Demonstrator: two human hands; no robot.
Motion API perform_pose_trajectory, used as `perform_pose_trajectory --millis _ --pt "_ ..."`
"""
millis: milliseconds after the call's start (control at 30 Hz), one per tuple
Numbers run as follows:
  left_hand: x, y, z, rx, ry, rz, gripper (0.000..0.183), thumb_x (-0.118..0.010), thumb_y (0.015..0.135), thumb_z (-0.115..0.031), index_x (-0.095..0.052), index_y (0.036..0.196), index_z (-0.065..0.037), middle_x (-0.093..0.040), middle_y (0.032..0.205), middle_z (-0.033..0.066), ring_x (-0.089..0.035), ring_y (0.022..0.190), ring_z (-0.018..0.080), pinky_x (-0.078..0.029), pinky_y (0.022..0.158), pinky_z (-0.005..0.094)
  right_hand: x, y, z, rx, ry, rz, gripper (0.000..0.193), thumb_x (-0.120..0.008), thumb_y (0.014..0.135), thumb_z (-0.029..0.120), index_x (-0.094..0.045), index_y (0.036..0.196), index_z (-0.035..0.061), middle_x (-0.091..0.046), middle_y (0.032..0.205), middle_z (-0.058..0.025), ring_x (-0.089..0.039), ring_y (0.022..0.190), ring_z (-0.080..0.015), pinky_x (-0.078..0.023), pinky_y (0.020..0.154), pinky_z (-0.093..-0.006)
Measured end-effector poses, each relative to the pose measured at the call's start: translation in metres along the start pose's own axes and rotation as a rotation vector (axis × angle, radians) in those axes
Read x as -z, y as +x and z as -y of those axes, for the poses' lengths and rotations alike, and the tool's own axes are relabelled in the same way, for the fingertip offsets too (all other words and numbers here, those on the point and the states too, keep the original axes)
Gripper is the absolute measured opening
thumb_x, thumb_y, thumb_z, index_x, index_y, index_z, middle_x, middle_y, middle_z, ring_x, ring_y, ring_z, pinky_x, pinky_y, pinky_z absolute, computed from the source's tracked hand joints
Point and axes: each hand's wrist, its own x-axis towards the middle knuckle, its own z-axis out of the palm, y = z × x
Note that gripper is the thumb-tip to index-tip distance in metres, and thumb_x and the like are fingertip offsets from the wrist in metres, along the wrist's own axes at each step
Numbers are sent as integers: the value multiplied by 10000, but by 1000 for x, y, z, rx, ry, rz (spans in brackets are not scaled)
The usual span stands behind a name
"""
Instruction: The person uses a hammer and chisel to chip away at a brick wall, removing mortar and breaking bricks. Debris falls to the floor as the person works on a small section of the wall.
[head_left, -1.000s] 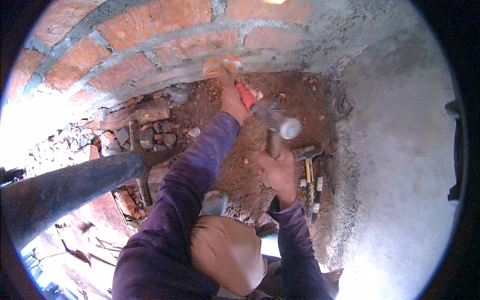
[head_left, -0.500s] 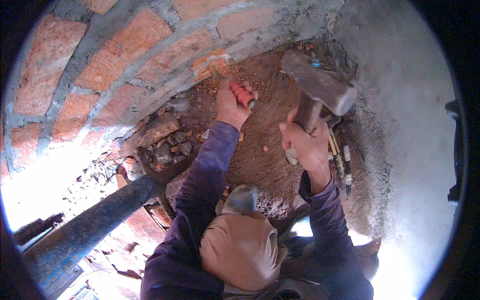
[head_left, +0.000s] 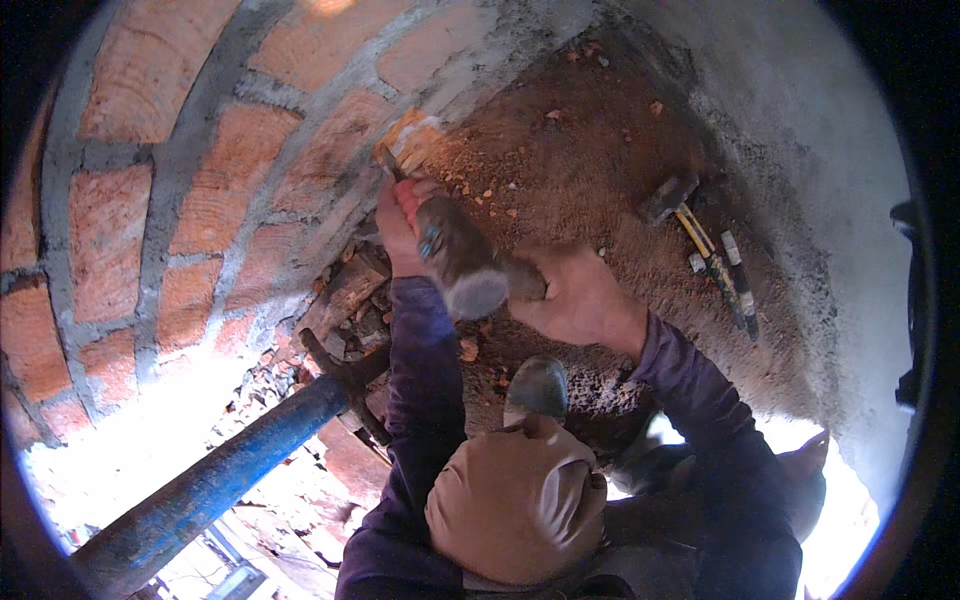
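My left hand point(head_left: 396, 238) is wrapped round the red grip of a chisel point(head_left: 407, 198). The chisel's blade points up and left against a chipped, bright orange brick point(head_left: 410, 135) low in the brick wall. A club hammer point(head_left: 455, 255) is in my right hand point(head_left: 585, 295), which closes round its handle. The hammer's heavy grey head hangs over the chisel's grip end and hides part of my left hand. Whether the hammer touches the chisel I cannot tell.
A brick wall point(head_left: 210, 200) curves along the left, a grey plastered wall point(head_left: 830, 150) along the right. On the dirt floor lie a yellow-handled hammer point(head_left: 695, 230) and a dark, white-banded tool point(head_left: 738, 275). A blue metal pole point(head_left: 220, 465) and rubble flank my left arm.
The club hammer has swung down and left from the right side onto the chisel's end. My left hand and chisel sit further left in the picture; the view has shifted too.
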Motion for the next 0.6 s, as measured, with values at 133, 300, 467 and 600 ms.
perform_pose_trajectory --millis 133,300,467,600 --pt "5 -8 -9 402 -738 289 275 -397 953 -311 -493 866 -68 -490 699 18 -501 604 152 -442 519 314 4 -14 12 270 23 7 372 -657 714 323 -603 996 88 -633 746 -197 -640 737 -379 -515 673 -490" --pt "4 -4 -8 432 -906 381 270 -427 941 -317 -476 872 -61 -491 710 24 -488 614 170 -449 567 325 -4 5 3 488 -20 -74 389 -655 713 331 -594 1000 76 -619 693 -204 -636 700 -389 -502 656 -518" --pt "7 4 -10 422 -831 455 268 -463 931 -312 -463 838 -61 -485 712 25 -483 624 163 -451 610 335 -19 22 -13 19 -92 117 431 -644 720 340 -576 1040 60 -618 699 -224 -627 695 -406 -501 648 -518" --pt "1 -2 -11 387 -898 269 234 -497 915 -273 -467 843 -52 -469 685 21 -484 625 156 -449 620 329 -9 -3 0 189 34 32 442 -646 710 334 -575 1049 59 -613 684 -227 -619 680 -416 -503 635 -510"
